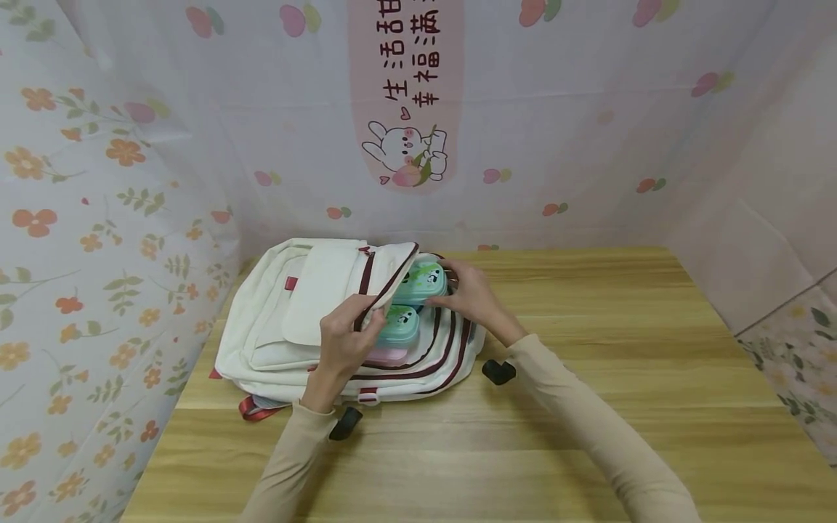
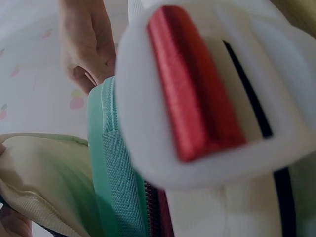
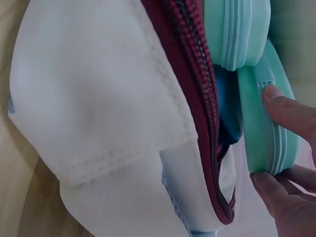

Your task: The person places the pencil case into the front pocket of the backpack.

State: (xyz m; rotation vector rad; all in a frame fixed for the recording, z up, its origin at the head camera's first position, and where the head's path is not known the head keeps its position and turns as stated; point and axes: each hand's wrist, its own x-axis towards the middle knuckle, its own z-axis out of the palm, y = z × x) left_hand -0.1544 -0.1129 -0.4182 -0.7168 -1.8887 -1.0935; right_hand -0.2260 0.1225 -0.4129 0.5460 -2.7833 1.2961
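A white backpack (image 1: pixel 264 319) with dark red zippers lies flat on the table, its front pocket unzipped. My left hand (image 1: pixel 343 338) pinches the edge of the pocket flap (image 1: pixel 392 272) and holds it raised. In the pocket opening, my right hand (image 1: pixel 477 294) grips a mint-green zippered case (image 1: pixel 425 282) with a panda print, thumb on the near side and fingers at its end. A second mint-green case (image 1: pixel 400 325) sits beside it, nearer me. Under that one shows the edge of a pink item (image 1: pixel 387 356). Something dark blue (image 3: pixel 227 106) lies deeper in the pocket.
The wooden table (image 1: pixel 621 349) extends to the right of the backpack. A red strap loop (image 1: pixel 256 410) sticks out at its near left corner, and a white buckle (image 1: pixel 369 396) hangs on the near side. Patterned cloths (image 1: pixel 556 131) hang behind and at both sides.
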